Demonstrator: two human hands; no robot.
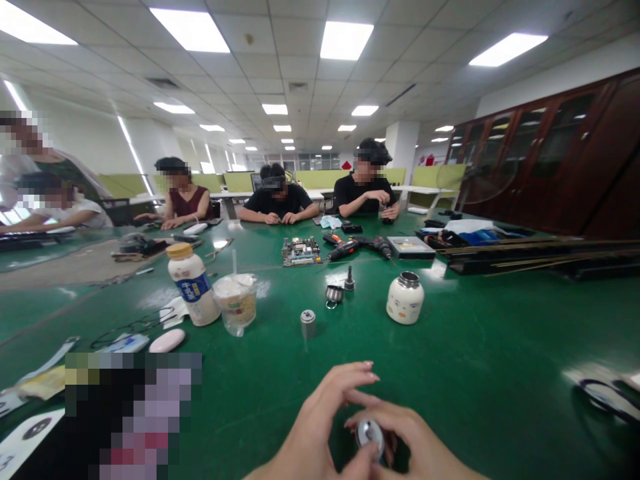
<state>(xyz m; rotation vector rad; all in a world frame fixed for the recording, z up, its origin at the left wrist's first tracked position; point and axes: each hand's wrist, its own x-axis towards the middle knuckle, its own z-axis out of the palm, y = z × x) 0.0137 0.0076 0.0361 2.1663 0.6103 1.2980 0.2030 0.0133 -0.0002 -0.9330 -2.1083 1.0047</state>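
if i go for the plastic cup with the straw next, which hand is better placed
Left, I'd say. The plastic cup stands on your left hand's side; your right hand would have to cross over, and its fingers curl around the small metal part.

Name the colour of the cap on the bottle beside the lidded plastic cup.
Yellow-orange cap, seen best in the head view.

1. Ahead of the left hand (313, 420) and right hand (413, 430), I see open green tabletop (280, 373) up to 1 metal cylinder (309, 325).
2. Past it, 1 small metal cup (334, 295) and 1 dark fitting (349, 280) crowd together.
3. Leftward, 1 bottle (194, 287), 1 lidded cup (236, 308) and 1 pink case (167, 341) obstruct.
4. Rightward, there's wide room, with 1 white jar (405, 300) farther forward.
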